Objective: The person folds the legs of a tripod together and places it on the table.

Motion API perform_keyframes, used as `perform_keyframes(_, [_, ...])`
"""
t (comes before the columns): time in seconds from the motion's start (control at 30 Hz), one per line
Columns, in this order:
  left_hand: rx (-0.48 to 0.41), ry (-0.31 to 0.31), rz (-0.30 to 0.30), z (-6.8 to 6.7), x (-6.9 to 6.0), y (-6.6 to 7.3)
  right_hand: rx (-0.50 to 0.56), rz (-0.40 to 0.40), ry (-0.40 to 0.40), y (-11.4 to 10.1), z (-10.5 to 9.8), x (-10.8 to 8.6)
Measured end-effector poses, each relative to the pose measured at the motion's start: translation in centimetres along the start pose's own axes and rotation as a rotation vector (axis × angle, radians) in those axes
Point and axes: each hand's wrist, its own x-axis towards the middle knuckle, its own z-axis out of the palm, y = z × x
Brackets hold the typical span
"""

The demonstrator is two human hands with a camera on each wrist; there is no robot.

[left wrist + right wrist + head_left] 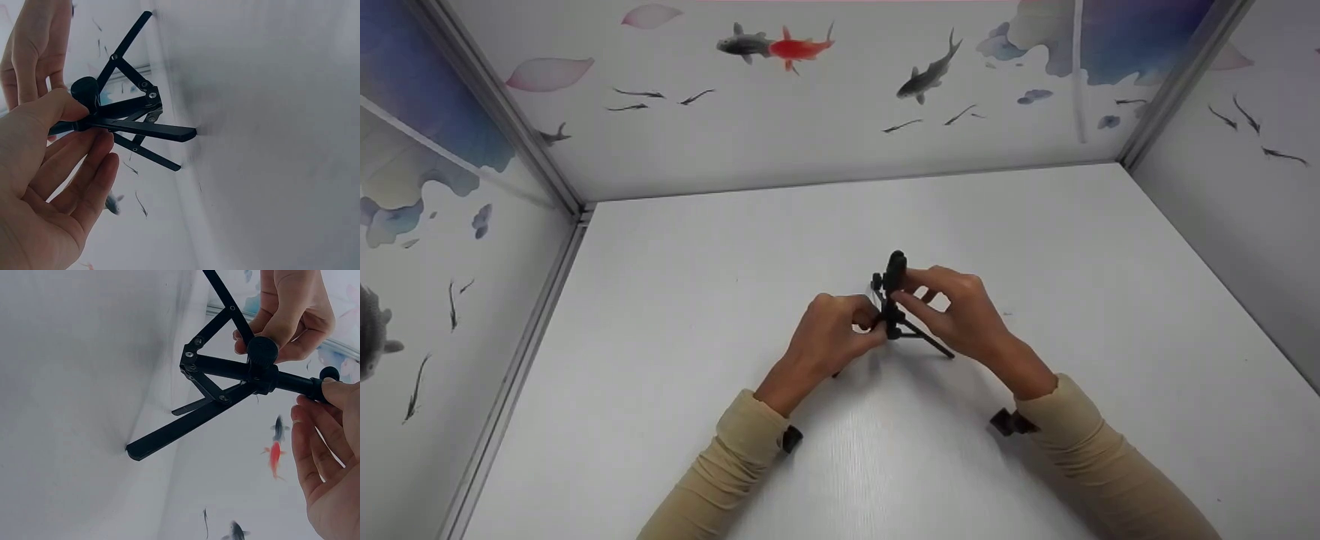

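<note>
A small black tripod stands upright on the white table with its legs spread. My left hand pinches the upper part of one leg, near the hub, between thumb and fingers. In the left wrist view that leg runs out past the left thumb, close to a round black knob. Higher up, my right hand holds the tripod's upper end between thumb and fingers. The right wrist view shows the right thumb on the centre column, beside a small knob.
Around the white table rise panels printed with fish and petals, a back panel and side panels. A black wrist camera sits at the right sleeve, another at the left.
</note>
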Motion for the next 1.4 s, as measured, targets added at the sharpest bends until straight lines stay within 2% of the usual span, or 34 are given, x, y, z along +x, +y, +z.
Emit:
perform_keyframes(0.3, [-0.003, 0.003, -0.005, -0.03, 0.02, 0.03, 0.000, -0.003, -0.001, -0.04, -0.02, 0.01])
perform_keyframes(0.53, [-0.040, 0.000, -0.014, -0.14, 0.03, 0.15, 0.003, 0.009, -0.003, -0.15, -0.08, 0.00])
perform_keyframes(1.4, [-0.029, 0.043, 0.022, -0.25, 0.00, 0.20, 0.013, 0.006, 0.002, -0.18, -0.04, 0.00])
